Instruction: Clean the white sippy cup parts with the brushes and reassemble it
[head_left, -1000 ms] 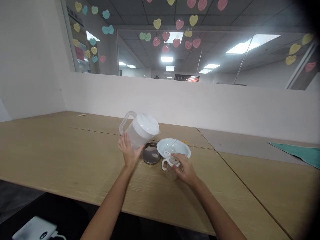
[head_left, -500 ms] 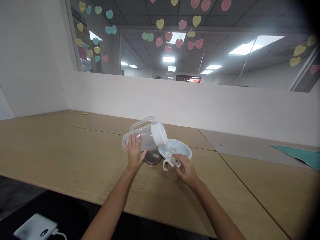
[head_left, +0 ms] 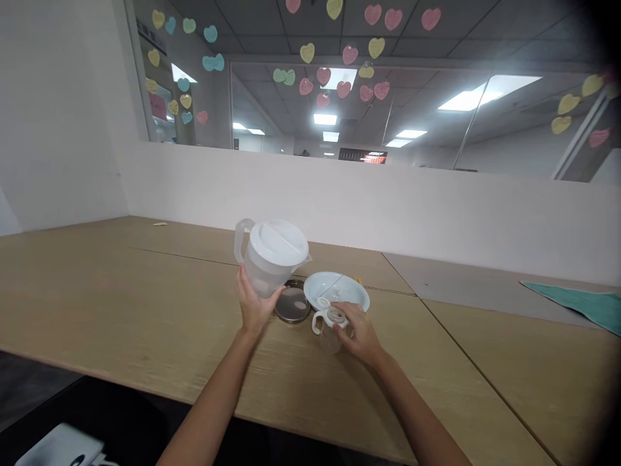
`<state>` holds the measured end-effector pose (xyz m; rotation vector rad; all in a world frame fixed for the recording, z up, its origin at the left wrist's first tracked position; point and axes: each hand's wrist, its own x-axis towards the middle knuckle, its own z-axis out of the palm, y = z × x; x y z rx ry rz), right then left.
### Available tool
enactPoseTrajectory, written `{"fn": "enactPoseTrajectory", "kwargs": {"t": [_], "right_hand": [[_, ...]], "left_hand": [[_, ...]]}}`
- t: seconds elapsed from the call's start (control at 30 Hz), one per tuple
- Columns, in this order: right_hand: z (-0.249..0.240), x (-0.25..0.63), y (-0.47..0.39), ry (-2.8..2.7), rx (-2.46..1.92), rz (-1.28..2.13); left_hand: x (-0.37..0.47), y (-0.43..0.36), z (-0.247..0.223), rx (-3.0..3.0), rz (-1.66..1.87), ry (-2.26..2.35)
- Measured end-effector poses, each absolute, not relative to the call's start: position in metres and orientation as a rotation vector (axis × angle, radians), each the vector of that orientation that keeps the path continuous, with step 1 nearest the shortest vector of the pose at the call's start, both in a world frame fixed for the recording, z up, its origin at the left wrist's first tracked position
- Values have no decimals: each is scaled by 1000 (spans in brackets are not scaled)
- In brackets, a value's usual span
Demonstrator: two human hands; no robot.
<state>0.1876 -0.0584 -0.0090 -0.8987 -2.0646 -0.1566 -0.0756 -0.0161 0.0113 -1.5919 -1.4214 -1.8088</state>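
Observation:
A translucent plastic pitcher (head_left: 264,275) with a white lid and side handle is held up by my left hand (head_left: 255,305), whose fingers wrap round its body. The pitcher tilts slightly, its lid facing me and its spout to the right. My right hand (head_left: 356,330) grips the rim of a small clear jar (head_left: 330,338) with a white collar and handle, standing on the table. Its round mouth shows between my fingers. Just behind the jar sits a pale blue bowl (head_left: 359,292) with small clear and white pieces inside. Beside the bowl lies a round dark metal tray (head_left: 294,307).
The wooden table (head_left: 145,291) runs to a white wall with a window above. A green cloth (head_left: 572,301) lies at the far right. Something yellow (head_left: 358,280) peeks out behind the bowl. A white device (head_left: 61,446) with a cable rests below the table's front edge.
The pitcher has swung from lying on its side, mouth to the right, to nearly upright, with its lid turned toward me. My right hand stays on the jar.

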Motion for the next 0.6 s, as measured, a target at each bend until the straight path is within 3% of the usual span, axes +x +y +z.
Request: {"fn": "enactPoseTrajectory", "kwargs": {"t": [0.33, 0.6], "right_hand": [[-11, 188, -57, -2036, -859, -196], [-12, 187, -55, -2038, -872, -192]], "left_hand": [[-86, -13, 3, -1861, -1445, -905], [-81, -15, 6, -1840, -1358, -920]]}}
